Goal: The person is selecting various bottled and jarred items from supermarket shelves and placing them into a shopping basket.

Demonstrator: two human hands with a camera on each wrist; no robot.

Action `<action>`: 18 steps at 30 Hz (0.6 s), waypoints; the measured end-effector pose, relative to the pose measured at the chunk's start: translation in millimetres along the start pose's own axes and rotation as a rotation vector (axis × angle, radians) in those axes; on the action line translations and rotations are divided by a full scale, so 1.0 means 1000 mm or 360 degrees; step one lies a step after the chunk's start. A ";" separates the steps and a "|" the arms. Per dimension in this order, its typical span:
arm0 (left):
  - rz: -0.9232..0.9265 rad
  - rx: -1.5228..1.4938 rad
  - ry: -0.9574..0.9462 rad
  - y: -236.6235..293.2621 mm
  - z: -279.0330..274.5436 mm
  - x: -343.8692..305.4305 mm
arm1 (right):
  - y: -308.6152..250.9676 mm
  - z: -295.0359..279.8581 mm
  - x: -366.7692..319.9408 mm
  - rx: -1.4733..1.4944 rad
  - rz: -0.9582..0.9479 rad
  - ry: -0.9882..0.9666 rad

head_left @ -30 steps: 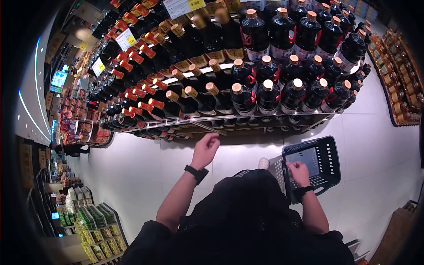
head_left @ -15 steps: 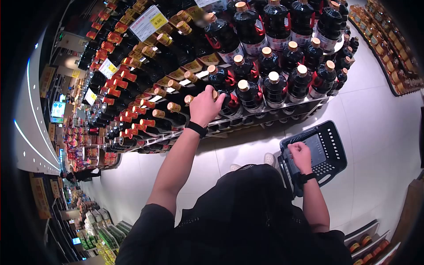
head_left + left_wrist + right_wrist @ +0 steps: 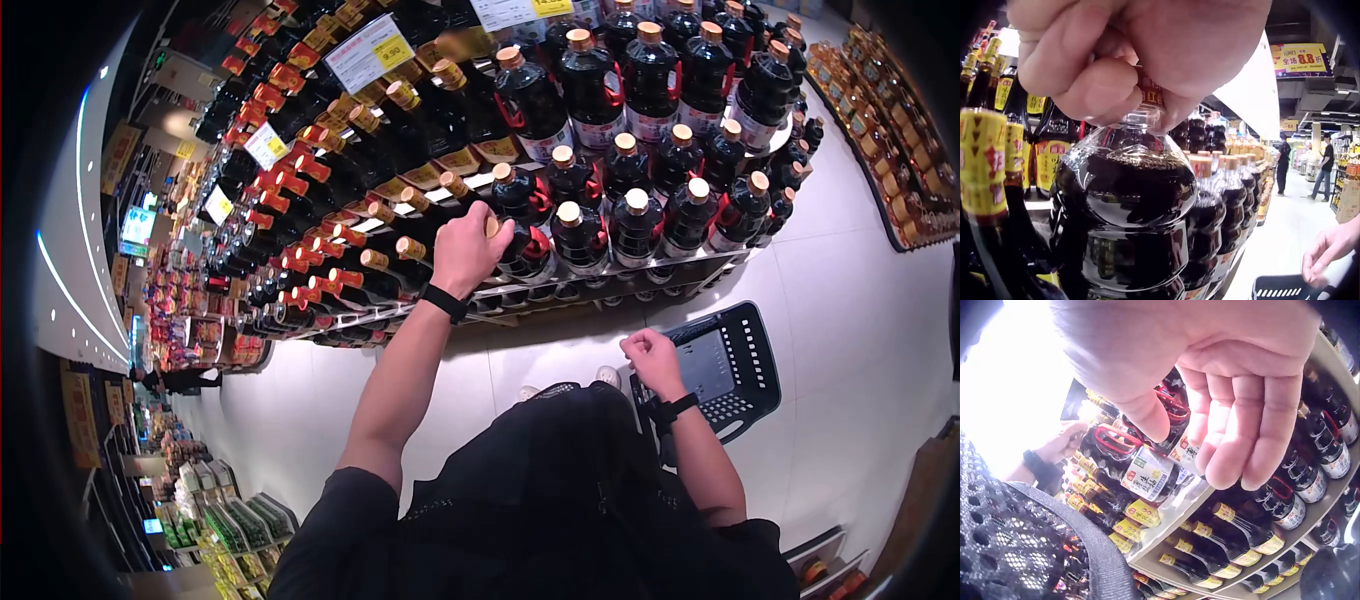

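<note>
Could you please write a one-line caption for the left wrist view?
A person's left hand grips the neck of a dark sauce bottle among shelved bottles.

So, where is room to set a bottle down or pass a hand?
Free: inside the black plastic basket by the right hand, and the white floor tiles around it. Crowded: the shelf, dark sauce bottles around the one the left hand grips.

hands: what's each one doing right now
Left hand: gripping the capped neck of a dark sauce bottle.
Right hand: open, fingers loosely curled, holding nothing, by the basket.
</note>
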State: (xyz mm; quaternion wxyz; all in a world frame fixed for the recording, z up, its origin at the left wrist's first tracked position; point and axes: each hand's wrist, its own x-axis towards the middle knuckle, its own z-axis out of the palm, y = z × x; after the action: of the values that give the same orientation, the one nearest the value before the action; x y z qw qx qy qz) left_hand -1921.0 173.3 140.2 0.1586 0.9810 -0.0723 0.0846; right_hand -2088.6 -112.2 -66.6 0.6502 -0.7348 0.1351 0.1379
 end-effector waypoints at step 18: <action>-0.0953 -0.1775 0.0200 -0.016 -0.088 -0.130 | -0.080 0.076 -0.015 0.1501 -0.0072 -0.1370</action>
State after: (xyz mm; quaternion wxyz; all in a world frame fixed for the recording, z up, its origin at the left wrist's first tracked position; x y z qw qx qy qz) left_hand -2057.8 232.2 193.5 0.6663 0.7219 0.1813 0.0438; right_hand -2074.7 -26.7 3.4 0.9025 -0.2512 -0.1077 0.3328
